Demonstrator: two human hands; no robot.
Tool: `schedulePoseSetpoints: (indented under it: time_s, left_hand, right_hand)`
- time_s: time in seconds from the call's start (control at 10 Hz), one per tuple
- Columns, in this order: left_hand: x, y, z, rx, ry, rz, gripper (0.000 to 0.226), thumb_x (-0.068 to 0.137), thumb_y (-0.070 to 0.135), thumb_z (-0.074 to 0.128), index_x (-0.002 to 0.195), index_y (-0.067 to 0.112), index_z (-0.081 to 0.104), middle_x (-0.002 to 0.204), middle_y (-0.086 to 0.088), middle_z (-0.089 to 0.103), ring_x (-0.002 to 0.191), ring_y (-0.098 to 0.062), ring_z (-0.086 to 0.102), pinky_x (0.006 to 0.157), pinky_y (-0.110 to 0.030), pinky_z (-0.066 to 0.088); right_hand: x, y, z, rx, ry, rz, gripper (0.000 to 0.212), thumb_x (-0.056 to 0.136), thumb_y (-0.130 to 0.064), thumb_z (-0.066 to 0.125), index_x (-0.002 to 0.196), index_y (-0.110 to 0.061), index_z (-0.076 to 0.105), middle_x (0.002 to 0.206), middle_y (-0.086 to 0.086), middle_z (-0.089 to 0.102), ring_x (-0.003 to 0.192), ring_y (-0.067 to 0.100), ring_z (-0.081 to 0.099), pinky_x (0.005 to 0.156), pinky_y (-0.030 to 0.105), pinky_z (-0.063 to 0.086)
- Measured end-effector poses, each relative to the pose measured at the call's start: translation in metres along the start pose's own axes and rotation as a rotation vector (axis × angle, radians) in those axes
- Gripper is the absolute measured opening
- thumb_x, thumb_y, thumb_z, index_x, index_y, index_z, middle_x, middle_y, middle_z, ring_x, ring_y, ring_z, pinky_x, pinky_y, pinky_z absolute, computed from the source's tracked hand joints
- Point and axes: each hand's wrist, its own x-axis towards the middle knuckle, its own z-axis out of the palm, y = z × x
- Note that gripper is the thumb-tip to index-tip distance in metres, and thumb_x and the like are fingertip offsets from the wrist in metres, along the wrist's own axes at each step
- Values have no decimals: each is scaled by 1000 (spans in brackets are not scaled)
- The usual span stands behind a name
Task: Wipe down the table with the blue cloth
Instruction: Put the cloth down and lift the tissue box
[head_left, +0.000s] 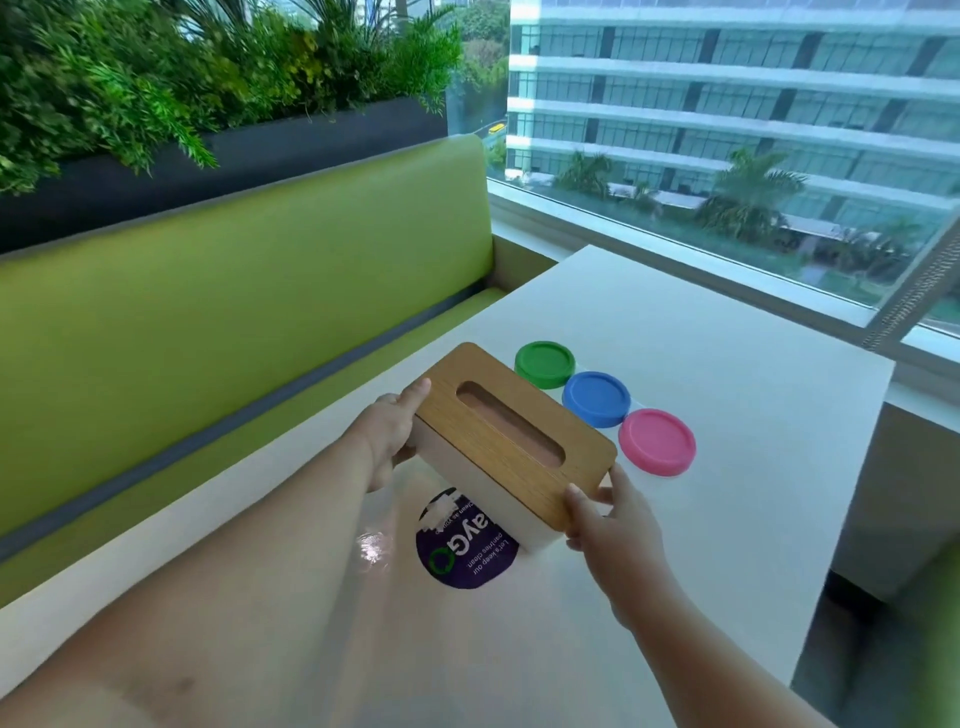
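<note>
Above the tabletop (727, 358), tilted box (576, 470) held by its ends, fingers (418, 391) of left hand (389, 434) and right hand (615, 525) curled round; may slip on that tilt, or clip the blue lid (596, 399) beside.

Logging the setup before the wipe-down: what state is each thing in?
Tissue box: tilted, wooden lid on, no tissue sticking out.
Left hand: grips the box's far-left end.
Right hand: grips its near-right corner.
Green lid: flat on the table.
Blue lid: flat, beside green.
Pink lid: flat, beside blue.
Sticker: partly hidden by the box.
Blue cloth: not in view.
</note>
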Motion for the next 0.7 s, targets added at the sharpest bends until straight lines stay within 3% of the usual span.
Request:
schedulePoseSetpoints:
  time_s: [0.1, 0.2, 0.4, 0.5, 0.6, 0.7]
  left_hand:
    - [4, -11, 6, 36, 13, -47, 57, 86, 61, 48, 126, 21, 53, 137, -12, 51, 126, -30, 49, 109, -43, 38]
    - [7, -19, 8, 63, 31, -46, 49, 89, 52, 46, 127, 21, 53, 133, -11, 54, 124, -31, 49, 108, -45, 37]
    - [6, -17, 14, 22, 17, -18, 33, 94, 37, 44, 120, 19, 52, 123, -10, 57, 111, -27, 58, 101, -45, 46]
    - [-3, -15, 16, 50, -30, -32, 42, 96, 39, 41, 133, 20, 45, 128, -5, 52, 113, -23, 54, 98, -40, 48]
    - [-16, -10, 18, 45, -70, -52, 47, 97, 41, 40, 140, 23, 38, 145, -2, 37, 122, -23, 46, 92, -36, 50]
    - [-34, -8, 19, 17, -52, -37, 52, 97, 38, 41, 145, 20, 30, 153, -3, 29, 135, -26, 37, 100, -38, 45]
  right_hand:
    - [3, 1, -3, -93, 39, -11, 50, 86, -35, 58, 133, -29, 42, 106, 2, 51, 90, 29, 62, 74, 41, 55]
    - [7, 0, -6, -118, 59, -23, 50, 85, -36, 58, 132, -28, 43, 103, 1, 48, 92, 32, 61, 85, 49, 52]
    - [8, 2, -8, -94, 117, 5, 54, 86, -36, 59, 136, -29, 39, 102, 1, 46, 87, 31, 62, 72, 43, 57]
    - [9, 1, -11, -108, 106, 19, 55, 86, -36, 58, 137, -26, 39, 107, 5, 47, 89, 32, 62, 71, 43, 57]
    - [11, 1, -13, -131, 79, 33, 57, 87, -38, 57, 138, -23, 38, 111, 9, 51, 91, 32, 62, 73, 44, 57]
    - [6, -4, -15, -133, 68, 74, 63, 89, -44, 54, 141, -19, 32, 116, 10, 54, 102, 32, 59, 87, 50, 51]
